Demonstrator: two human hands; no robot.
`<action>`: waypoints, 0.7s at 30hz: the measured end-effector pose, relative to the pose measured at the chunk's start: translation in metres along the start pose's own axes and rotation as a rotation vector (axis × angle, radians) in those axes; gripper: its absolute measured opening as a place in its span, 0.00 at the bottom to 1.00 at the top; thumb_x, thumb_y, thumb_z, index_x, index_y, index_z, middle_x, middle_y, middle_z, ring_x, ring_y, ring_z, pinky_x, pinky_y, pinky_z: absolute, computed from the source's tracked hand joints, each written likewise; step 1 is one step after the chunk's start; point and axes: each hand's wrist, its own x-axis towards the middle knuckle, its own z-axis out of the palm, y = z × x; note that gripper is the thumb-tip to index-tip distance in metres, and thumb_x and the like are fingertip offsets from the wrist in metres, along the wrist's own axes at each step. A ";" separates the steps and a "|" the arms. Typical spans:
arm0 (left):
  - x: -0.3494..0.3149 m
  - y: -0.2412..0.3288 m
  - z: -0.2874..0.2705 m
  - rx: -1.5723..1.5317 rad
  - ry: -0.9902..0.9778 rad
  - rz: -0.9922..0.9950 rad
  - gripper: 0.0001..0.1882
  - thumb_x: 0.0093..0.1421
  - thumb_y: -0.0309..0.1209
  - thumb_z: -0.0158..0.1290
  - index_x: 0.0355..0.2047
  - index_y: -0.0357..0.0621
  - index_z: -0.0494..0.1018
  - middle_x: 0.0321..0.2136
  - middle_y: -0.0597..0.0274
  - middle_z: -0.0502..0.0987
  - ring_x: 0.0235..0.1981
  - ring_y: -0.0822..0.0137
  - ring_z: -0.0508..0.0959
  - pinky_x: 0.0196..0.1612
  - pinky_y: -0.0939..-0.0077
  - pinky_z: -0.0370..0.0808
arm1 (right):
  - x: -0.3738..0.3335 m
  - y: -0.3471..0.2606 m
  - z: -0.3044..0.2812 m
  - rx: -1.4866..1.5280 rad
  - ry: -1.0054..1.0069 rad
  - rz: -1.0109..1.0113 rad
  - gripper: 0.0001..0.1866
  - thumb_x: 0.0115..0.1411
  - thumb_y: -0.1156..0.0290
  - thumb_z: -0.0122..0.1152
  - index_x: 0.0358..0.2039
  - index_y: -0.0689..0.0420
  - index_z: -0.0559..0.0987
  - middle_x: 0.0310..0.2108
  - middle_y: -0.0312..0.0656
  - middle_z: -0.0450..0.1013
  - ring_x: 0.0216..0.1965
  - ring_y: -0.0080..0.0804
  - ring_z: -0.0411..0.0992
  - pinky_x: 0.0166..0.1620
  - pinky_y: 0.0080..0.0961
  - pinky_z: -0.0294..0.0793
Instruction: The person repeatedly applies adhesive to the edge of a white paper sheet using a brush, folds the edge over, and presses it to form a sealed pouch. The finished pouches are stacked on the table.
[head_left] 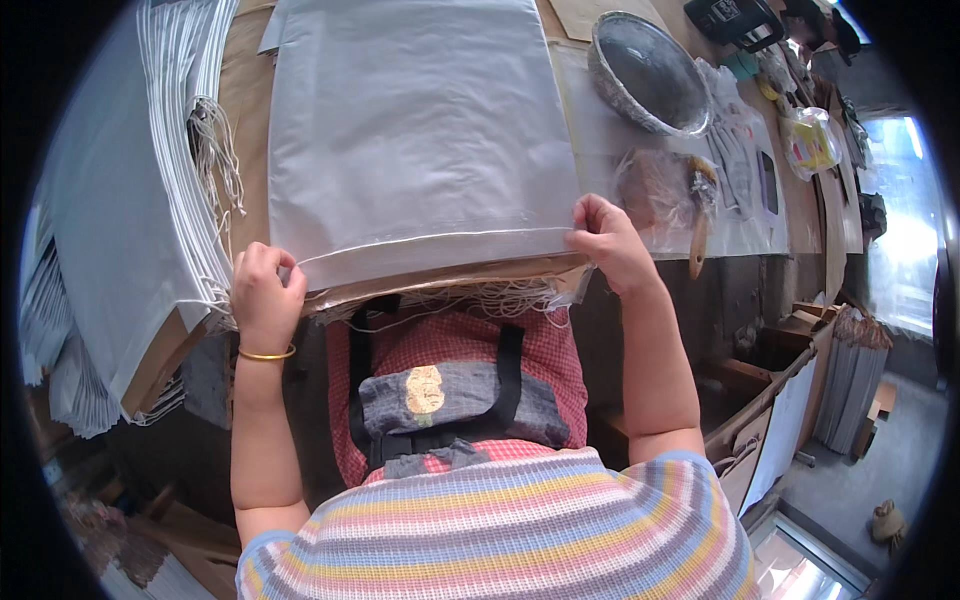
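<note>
Pinched between the fingers of my left hand [265,285] and my right hand [608,240] is a thin white string [430,240]. It runs nearly straight across the near edge of a large white sheet [420,130], which lies flat on the table. My left hand is by the sheet's near left corner, my right by its near right corner. Below that edge a brown paper layer shows, and a tangle of loose white strings [480,299] hangs over my lap. Both hands are closed; the string ends inside them are hidden.
Left of the sheet leans a stack of white folded sheets [110,200] with strings along its edge. At the right stand a round basin [604,88] and a wooden-handled brush [698,235] partly over clear plastic. A black mug [735,20] is farther back.
</note>
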 end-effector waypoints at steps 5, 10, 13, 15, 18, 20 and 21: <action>-0.003 0.014 -0.003 0.184 0.185 0.273 0.22 0.48 0.19 0.53 0.46 0.42 0.69 0.44 0.54 0.71 0.48 0.52 0.70 0.55 0.61 0.65 | -0.003 -0.003 0.003 -0.022 -0.075 -0.020 0.22 0.47 0.78 0.70 0.22 0.52 0.61 0.23 0.24 0.59 0.28 0.13 0.59 0.31 0.13 0.58; -0.005 0.011 -0.001 -0.168 -0.038 0.554 0.25 0.46 0.13 0.48 0.48 0.36 0.72 0.46 0.53 0.72 0.46 0.52 0.71 0.50 0.62 0.69 | -0.006 0.011 0.033 -0.413 0.376 -0.421 0.18 0.43 0.74 0.73 0.30 0.59 0.70 0.27 0.35 0.68 0.31 0.23 0.67 0.36 0.20 0.69; -0.004 0.005 0.000 -0.221 -0.069 0.533 0.24 0.46 0.14 0.48 0.47 0.35 0.72 0.45 0.53 0.72 0.45 0.52 0.71 0.50 0.61 0.69 | -0.009 0.015 0.028 -0.370 0.359 -0.424 0.18 0.43 0.75 0.70 0.35 0.62 0.74 0.30 0.39 0.71 0.33 0.29 0.71 0.40 0.23 0.72; -0.005 0.007 -0.001 -0.240 -0.050 0.497 0.22 0.47 0.15 0.49 0.45 0.35 0.73 0.44 0.51 0.72 0.43 0.51 0.71 0.49 0.61 0.69 | -0.014 0.007 0.017 -0.356 0.276 -0.105 0.16 0.44 0.78 0.67 0.35 0.63 0.74 0.29 0.38 0.71 0.33 0.26 0.70 0.41 0.22 0.72; -0.005 0.008 0.003 -0.277 -0.030 0.470 0.21 0.47 0.16 0.50 0.44 0.37 0.74 0.43 0.51 0.71 0.43 0.51 0.71 0.47 0.61 0.69 | -0.009 0.001 0.006 0.091 0.005 -0.002 0.10 0.47 0.81 0.64 0.27 0.58 0.71 0.25 0.29 0.66 0.28 0.17 0.64 0.33 0.16 0.65; -0.005 0.004 0.001 -0.273 -0.079 0.485 0.22 0.48 0.17 0.50 0.46 0.38 0.74 0.43 0.51 0.71 0.43 0.51 0.71 0.47 0.61 0.69 | -0.008 -0.002 0.008 0.206 -0.079 0.006 0.15 0.47 0.79 0.67 0.22 0.53 0.66 0.23 0.25 0.62 0.25 0.13 0.59 0.27 0.14 0.58; -0.004 0.004 0.001 -0.271 -0.102 0.491 0.22 0.48 0.18 0.51 0.46 0.38 0.73 0.43 0.51 0.71 0.43 0.51 0.71 0.47 0.61 0.69 | -0.008 0.000 0.009 0.113 -0.026 -0.024 0.15 0.47 0.79 0.67 0.22 0.54 0.66 0.22 0.25 0.62 0.25 0.14 0.58 0.27 0.14 0.57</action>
